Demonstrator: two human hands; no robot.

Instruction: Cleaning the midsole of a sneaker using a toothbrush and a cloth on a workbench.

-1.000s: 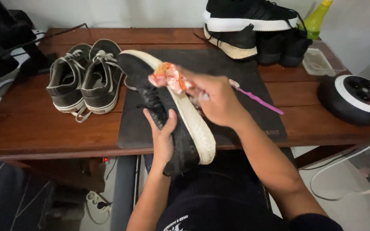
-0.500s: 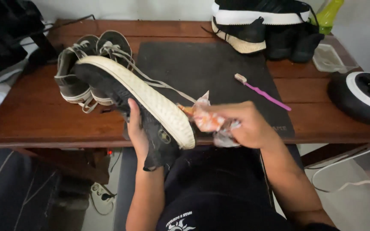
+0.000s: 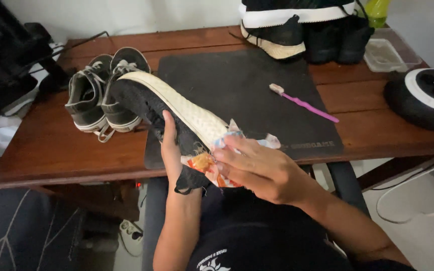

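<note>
**Black shoe held sole-up over the table's near edge, cloth pressed to its heel**

The wooden table carries a dark mat across its middle. At the far edge, toward the right corner, stands a pair of black sneakers with pale soles; near the right edge sits a round black-and-white device. Toward the left edge a grey pair of lace-up sneakers rests side by side.

Over the near edge, the black shoe lies tilted with its white sole turned upward. The left hand grasps it from beneath, thumb along the upper (fingers wrapped round, mostly hidden). The right hand clenches a crumpled orange-and-white cloth against the heel end of the sole.

A pink toothbrush lies on the mat's right part.
</note>
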